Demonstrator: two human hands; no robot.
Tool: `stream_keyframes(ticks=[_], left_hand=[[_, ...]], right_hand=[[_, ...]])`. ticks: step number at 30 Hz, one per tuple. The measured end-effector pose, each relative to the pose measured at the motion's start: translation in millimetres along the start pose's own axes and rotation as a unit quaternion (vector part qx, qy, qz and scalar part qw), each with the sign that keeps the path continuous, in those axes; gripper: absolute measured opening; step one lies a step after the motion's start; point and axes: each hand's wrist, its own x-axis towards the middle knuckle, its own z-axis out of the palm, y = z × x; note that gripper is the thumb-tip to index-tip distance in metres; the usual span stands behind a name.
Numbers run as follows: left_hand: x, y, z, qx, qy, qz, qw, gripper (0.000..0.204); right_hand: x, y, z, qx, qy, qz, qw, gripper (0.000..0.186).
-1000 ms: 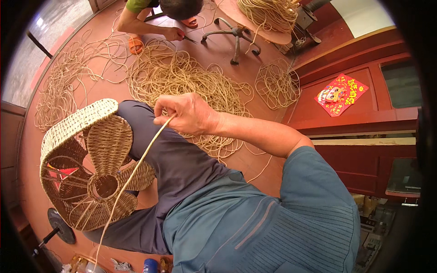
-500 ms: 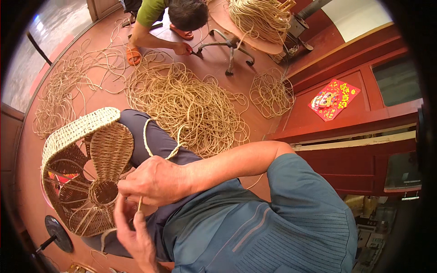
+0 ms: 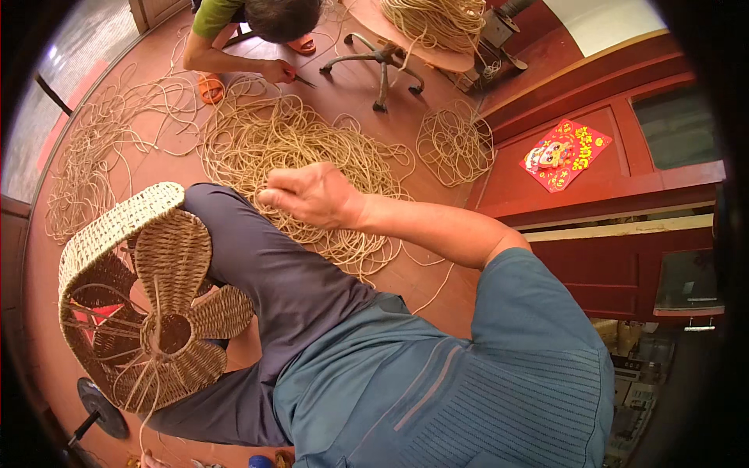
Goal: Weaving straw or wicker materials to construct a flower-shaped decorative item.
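A woven cord basket (image 3: 117, 214) with a pale rim and brown flower-shaped petals inside lies tilted against my legs. Thin strands of cord (image 3: 148, 390) fan out from the flower's round centre. One strand runs down to the lower edge, where my left hand (image 3: 150, 460) shows only its fingertips, closed on its end. Raised away from the basket, my right hand (image 3: 316, 195) is above my thigh, in front of a heap of tan cord (image 3: 296, 140). Its fingers are curled together, and whatever they may hold cannot be made out.
A co-worker (image 3: 234, 47) bends at the top with a red-handled tool (image 3: 300, 78). Beside them are a wheeled chair base (image 3: 382, 58) and a large cord bundle (image 3: 445, 19). A black round plate (image 3: 103, 407) is at lower left, a red cabinet (image 3: 577, 164) at right.
My hands have parted. The right moved up and away from the basket, and the left went down to the lower edge. The flower's centre is uncovered, and the view shifted slightly.
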Motion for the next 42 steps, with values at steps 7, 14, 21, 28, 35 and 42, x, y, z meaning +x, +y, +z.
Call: stream_keyframes(ticks=[7, 14, 21, 28, 35, 42], left_hand=[[-20.8, 117.1, -14.6, -0.152, -0.139, -0.143, 0.968, 0.03], [-33.6, 198.2, -6.1, -0.394, -0.26, -0.099, 0.876, 0.023], [-39.9, 163.5, 9.0, -0.454, -0.264, -0.09, 0.846, 0.025], [-36.5, 158.1, 13.8, -0.475, -0.266, -0.103, 0.832, 0.024], [-18.6, 67.6, 28.3, -0.457, -0.189, -0.174, 0.851, 0.023], [-34.6, 37.6, -8.9, -0.21, -0.143, -0.293, 0.922, 0.027]], right_hand=[[-8.9, -60.8, 10.5, 0.054, 0.097, -0.164, 0.98, 0.019], [-42.1, -172.0, 78.2, 0.264, -0.09, -0.318, 0.906, 0.078], [-39.7, -169.0, 86.1, 0.268, -0.083, -0.279, 0.918, 0.035], [-42.1, -178.2, 79.2, 0.451, -0.266, -0.079, 0.848, 0.026], [-33.0, -146.7, 67.1, 0.467, -0.303, -0.027, 0.83, 0.032], [-28.1, -136.0, 56.8, 0.392, -0.373, 0.002, 0.841, 0.034]])
